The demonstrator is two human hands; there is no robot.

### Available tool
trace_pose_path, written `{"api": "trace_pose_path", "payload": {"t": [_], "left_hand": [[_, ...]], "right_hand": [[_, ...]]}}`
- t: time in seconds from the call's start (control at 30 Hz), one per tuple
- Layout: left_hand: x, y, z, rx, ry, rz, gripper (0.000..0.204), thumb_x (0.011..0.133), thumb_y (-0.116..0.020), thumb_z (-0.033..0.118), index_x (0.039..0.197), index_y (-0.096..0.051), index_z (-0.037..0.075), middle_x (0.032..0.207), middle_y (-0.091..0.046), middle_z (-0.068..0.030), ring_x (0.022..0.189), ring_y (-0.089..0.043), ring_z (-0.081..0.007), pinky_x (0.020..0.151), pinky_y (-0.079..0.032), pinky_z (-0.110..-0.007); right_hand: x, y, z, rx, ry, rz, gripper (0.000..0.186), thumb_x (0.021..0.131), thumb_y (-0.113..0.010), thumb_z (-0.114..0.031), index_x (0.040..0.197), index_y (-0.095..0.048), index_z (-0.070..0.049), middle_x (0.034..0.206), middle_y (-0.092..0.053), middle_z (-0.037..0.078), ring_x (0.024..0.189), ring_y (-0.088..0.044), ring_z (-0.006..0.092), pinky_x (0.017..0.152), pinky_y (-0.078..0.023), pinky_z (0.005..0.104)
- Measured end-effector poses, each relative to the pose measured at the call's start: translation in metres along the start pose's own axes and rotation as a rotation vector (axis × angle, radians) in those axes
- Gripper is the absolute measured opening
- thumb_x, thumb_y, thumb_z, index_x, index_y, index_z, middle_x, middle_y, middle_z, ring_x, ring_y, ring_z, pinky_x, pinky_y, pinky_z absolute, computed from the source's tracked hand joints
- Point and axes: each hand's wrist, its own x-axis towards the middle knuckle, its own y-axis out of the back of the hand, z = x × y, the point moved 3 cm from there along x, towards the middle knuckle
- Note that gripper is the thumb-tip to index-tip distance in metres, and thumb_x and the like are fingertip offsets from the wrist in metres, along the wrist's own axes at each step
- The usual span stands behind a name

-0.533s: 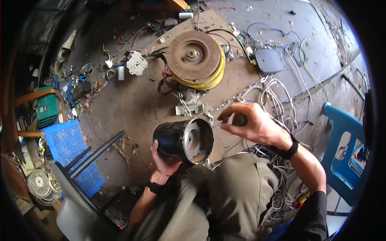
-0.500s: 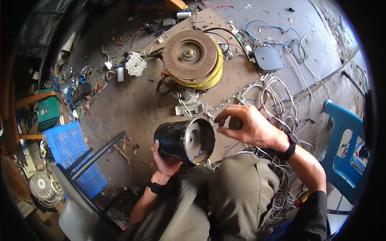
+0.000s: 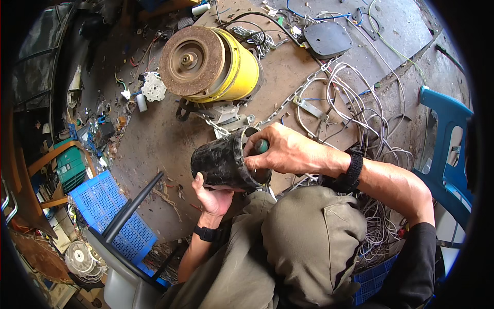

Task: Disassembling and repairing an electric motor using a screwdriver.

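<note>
My left hand (image 3: 213, 200) grips a scuffed black metal cylinder (image 3: 216, 165) from below and the left, thumb on its near side, above my knees. My right hand (image 3: 283, 153) is at the cylinder's open right end, fingers closed round a short dark object with a greenish end (image 3: 261, 146), like a tool handle; its far part is hidden inside. Beyond the cylinder lie a chain (image 3: 288, 103) and metal bracket pieces (image 3: 226, 113). A yellow drum-shaped machine (image 3: 239, 72) with a rusty disc (image 3: 188, 59) on top stands farther back.
A blue perforated basket (image 3: 113, 216) and grey chair (image 3: 123, 288) are at lower left. A blue plastic chair (image 3: 442, 149) stands right, beside tangled cables (image 3: 375, 129). A dark plate (image 3: 327, 41) lies at the back. Scrap parts (image 3: 103, 129) litter the left side.
My right hand has moved left into the cylinder's open end with the dark object. The cylinder has turned, hiding its inside. The view has shifted, showing more of the yellow drum's side.
</note>
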Motion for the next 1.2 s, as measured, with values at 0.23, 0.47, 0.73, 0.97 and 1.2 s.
{"api": "trace_pose_path", "payload": {"t": [0.23,0.47,0.73,0.97,1.2], "left_hand": [[0.006,0.007,0.004,0.097,-0.114,-0.089,0.089,0.089,-0.066,0.065,0.156,-0.047,0.011,0.153,-0.056,-0.0104,0.139,-0.054,-0.0339,0.115,-0.044,-0.056],[0.002,0.002,0.003,0.097,-0.148,-0.123,0.086,0.087,-0.07,0.061,0.154,-0.05,0.01,0.153,-0.057,-0.0104,0.139,-0.054,-0.0327,0.117,-0.043,-0.055],[0.001,0.007,-0.006,0.127,-0.272,-0.091,0.08,0.09,-0.069,0.054,0.153,-0.051,0.007,0.152,-0.057,-0.0105,0.138,-0.054,-0.0322,0.118,-0.042,-0.054],[-0.008,0.0,0.002,0.079,-0.224,-0.093,0.08,0.088,-0.072,0.048,0.152,-0.052,0.005,0.151,-0.058,-0.0101,0.138,-0.054,-0.0309,0.12,-0.04,-0.052],[0.002,0.028,0.002,0.193,-0.27,-0.246,0.085,0.085,-0.072,0.054,0.152,-0.052,0.005,0.15,-0.059,-0.0102,0.138,-0.055,-0.0306,0.119,-0.042,-0.051]], "right_hand": [[0.0,0.0,0.019,0.361,-0.182,-0.008,0.026,0.101,-0.071,-0.026,0.107,-0.076,-0.002,0.081,-0.073,0.003,0.065,-0.061,0.0072,0.054,-0.046,0.0247],[-0.011,0.001,0.024,0.164,-0.065,-0.016,0.025,0.1,-0.07,-0.025,0.107,-0.073,-0.001,0.078,-0.071,0.001,0.063,-0.058,0.0061,0.056,-0.047,0.0259],[-0.018,0.0,0.043,0.387,-0.082,-0.018,0.023,0.101,-0.074,-0.027,0.105,-0.069,-0.006,0.073,-0.063,-0.003,0.059,-0.051,0.0046,0.053,-0.041,0.0242],[-0.03,0.0,0.041,0.48,-0.061,0.008,0.023,0.1,-0.077,-0.03,0.096,-0.068,-0.009,0.076,-0.068,-0.001,0.057,-0.054,0.0047,0.052,-0.041,0.0231],[-0.03,0.001,0.038,0.419,-0.027,-0.025,0.022,0.098,-0.076,-0.028,0.097,-0.068,-0.007,0.076,-0.068,-0.001,0.057,-0.053,0.0037,0.05,-0.04,0.0231]]}}
